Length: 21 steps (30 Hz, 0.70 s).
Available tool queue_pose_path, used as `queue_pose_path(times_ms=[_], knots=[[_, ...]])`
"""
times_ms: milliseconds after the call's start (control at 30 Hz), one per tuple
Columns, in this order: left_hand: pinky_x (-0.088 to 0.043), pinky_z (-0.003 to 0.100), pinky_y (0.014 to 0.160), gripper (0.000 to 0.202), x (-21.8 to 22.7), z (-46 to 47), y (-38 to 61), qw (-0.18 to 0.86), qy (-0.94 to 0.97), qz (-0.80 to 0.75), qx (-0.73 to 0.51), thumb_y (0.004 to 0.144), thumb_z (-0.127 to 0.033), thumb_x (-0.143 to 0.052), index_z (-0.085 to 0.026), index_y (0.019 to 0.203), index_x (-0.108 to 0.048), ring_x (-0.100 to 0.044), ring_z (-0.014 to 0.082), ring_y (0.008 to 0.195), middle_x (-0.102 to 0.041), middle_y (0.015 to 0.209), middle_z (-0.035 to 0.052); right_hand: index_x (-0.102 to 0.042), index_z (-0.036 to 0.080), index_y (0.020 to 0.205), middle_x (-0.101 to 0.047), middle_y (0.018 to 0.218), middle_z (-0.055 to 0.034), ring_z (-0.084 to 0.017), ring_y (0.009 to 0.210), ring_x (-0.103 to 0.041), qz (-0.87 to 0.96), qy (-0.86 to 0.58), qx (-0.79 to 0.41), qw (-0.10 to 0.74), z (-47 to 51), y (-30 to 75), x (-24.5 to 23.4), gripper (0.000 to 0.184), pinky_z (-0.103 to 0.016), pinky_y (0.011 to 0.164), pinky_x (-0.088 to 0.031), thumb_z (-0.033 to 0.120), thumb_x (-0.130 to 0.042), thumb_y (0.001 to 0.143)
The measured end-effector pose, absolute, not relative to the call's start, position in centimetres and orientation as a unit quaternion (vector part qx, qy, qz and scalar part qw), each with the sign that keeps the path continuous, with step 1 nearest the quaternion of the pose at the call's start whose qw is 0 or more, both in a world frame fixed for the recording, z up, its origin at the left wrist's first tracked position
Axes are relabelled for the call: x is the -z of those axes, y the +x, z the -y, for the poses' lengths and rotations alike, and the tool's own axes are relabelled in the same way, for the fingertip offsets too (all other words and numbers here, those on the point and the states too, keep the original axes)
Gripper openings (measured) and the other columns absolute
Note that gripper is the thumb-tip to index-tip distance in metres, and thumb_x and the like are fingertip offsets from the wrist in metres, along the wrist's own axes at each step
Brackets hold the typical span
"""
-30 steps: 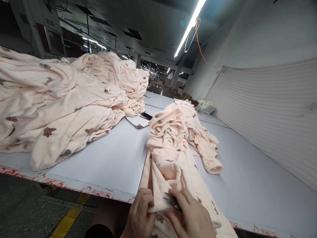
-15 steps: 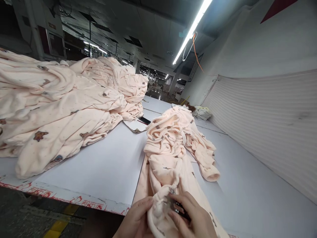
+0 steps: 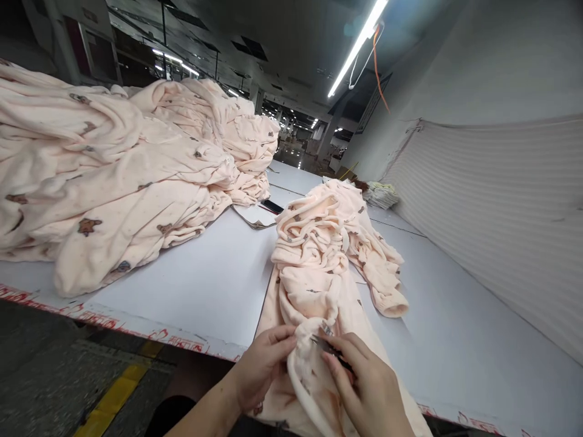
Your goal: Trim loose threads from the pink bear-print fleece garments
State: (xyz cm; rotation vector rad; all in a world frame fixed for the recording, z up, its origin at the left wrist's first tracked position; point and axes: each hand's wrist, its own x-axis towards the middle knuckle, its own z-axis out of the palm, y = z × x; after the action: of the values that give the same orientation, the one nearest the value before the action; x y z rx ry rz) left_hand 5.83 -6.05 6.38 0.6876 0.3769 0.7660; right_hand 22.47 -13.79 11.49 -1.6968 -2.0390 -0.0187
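A peach fleece garment (image 3: 310, 285) with small printed figures lies bunched along the table and hangs over its front edge. At its near end my left hand (image 3: 262, 367) pinches a gathered edge between thumb and fingers. My right hand (image 3: 371, 379) is closed around dark-handled thread snips (image 3: 324, 345). Their metal tips point left and rest at the gathered fabric, close to my left fingertips. Whether the blades touch the cloth, I cannot tell. The lower fingers of my right hand hide most of the handle.
A large heap of the same peach fleece (image 3: 150, 164) covers the left of the white table (image 3: 200, 285). Behind the garment lie a dark phone-like object (image 3: 272, 207) on paper and a stack of pale cloth (image 3: 381, 195). Striped fabric (image 3: 492, 182) hangs along the right wall.
My view has tilted down and shifted left. Both hands appear higher in view, still at the gathered edge. The snips have turned so their tips show more clearly.
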Motion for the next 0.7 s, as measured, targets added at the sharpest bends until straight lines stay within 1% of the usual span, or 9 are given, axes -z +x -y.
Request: queue_pose_path(times_ms=[67,133,200,267,333,433,533,633,700], knots=[[-0.047,0.032,0.086,0.025,-6.3,4.8,6.3,0.838,0.340,-0.181,-0.386,0.082,-0.024,-0.060,-0.011,0.103,-0.067,-0.066,0.0198,0.089,-0.073,0.091,0.0081,-0.058,0.028,0.106,-0.067,0.088,-0.0027,-0.018,0.070,-0.067,0.750,-0.618,-0.018,0.235,14.5,21.0,-9.6,0.021,-0.025,0.059,-0.052,0.034,-0.052,0.087],[-0.045,0.030,0.088,0.023,-6.3,3.5,6.8,0.829,0.346,-0.187,-0.398,0.084,-0.020,-0.055,-0.012,0.101,-0.067,-0.066,0.0169,0.091,-0.073,0.088,0.0031,-0.059,0.030,0.102,-0.069,0.084,0.0000,-0.019,0.064,-0.068,0.783,-0.596,-0.037,0.175,15.1,18.8,-6.8,0.026,-0.024,0.054,-0.052,0.035,-0.064,0.077],[-0.044,0.031,0.089,0.025,-6.5,2.5,6.9,0.819,0.360,-0.198,-0.401,0.085,-0.018,-0.049,-0.012,0.102,-0.067,-0.066,0.0151,0.090,-0.073,0.084,0.0005,-0.061,0.028,0.105,-0.069,0.085,-0.0008,-0.021,0.058,-0.067,0.805,-0.584,-0.035,0.094,15.1,16.7,-4.1,0.042,-0.026,0.051,-0.052,0.025,-0.074,0.065],[-0.044,0.033,0.087,0.028,-6.6,2.1,6.1,0.804,0.379,-0.220,-0.402,0.085,-0.018,-0.048,-0.011,0.105,-0.065,-0.066,0.0148,0.088,-0.072,0.084,0.0009,-0.065,0.024,0.098,-0.070,0.088,-0.0032,-0.022,0.062,-0.068,0.801,-0.595,-0.046,0.048,14.5,15.8,-2.5,0.041,-0.027,0.054,-0.054,0.008,-0.069,0.060],[-0.045,0.032,0.087,0.027,-6.3,2.3,4.2,0.776,0.395,-0.263,-0.415,0.083,-0.019,-0.050,-0.011,0.104,-0.065,-0.066,0.0152,0.089,-0.072,0.089,0.0022,-0.066,0.022,0.092,-0.070,0.093,-0.0042,-0.023,0.077,-0.069,0.786,-0.607,-0.085,0.082,13.7,16.3,-2.3,0.038,-0.028,0.068,-0.056,-0.001,-0.060,0.061],[-0.046,0.023,0.078,0.016,-4.5,4.3,0.8,0.700,0.406,-0.364,-0.462,0.082,-0.023,-0.054,-0.016,0.091,-0.065,-0.064,0.0132,0.086,-0.070,0.086,0.0001,-0.064,0.024,0.105,-0.069,0.105,-0.0040,-0.022,0.100,-0.064,0.739,-0.622,-0.166,0.199,12.8,18.4,-3.8,0.038,-0.031,0.085,-0.052,0.007,-0.055,0.073],[-0.042,0.022,0.054,0.017,-1.4,7.7,-0.2,0.645,0.432,-0.440,-0.452,0.081,-0.032,-0.057,-0.018,0.089,-0.063,-0.058,0.0138,0.060,-0.064,0.067,-0.0011,-0.064,0.022,0.099,-0.070,0.094,-0.0029,-0.021,0.090,-0.065,0.695,-0.631,-0.227,0.261,11.9,19.7,-6.0,0.023,-0.031,0.080,-0.053,0.017,-0.054,0.079],[-0.044,0.026,0.064,0.036,1.1,10.4,2.0,0.566,0.541,-0.464,-0.415,0.065,-0.029,-0.072,-0.019,0.097,-0.059,-0.059,0.0189,0.072,-0.067,0.082,0.0032,-0.060,0.020,0.087,-0.066,0.081,-0.0009,-0.018,0.079,-0.064,0.699,-0.606,-0.245,0.291,10.9,20.0,-7.7,0.013,-0.026,0.072,-0.051,0.016,-0.049,0.080],[-0.043,0.026,0.066,0.027,1.8,11.0,4.1,0.565,0.555,-0.442,-0.421,0.066,-0.028,-0.071,-0.020,0.088,-0.057,-0.058,0.0189,0.073,-0.063,0.078,0.0017,-0.057,0.020,0.090,-0.064,0.083,-0.0015,-0.018,0.081,-0.063,0.726,-0.586,-0.202,0.298,10.3,20.5,-8.5,0.018,-0.026,0.073,-0.050,0.012,-0.044,0.079]])
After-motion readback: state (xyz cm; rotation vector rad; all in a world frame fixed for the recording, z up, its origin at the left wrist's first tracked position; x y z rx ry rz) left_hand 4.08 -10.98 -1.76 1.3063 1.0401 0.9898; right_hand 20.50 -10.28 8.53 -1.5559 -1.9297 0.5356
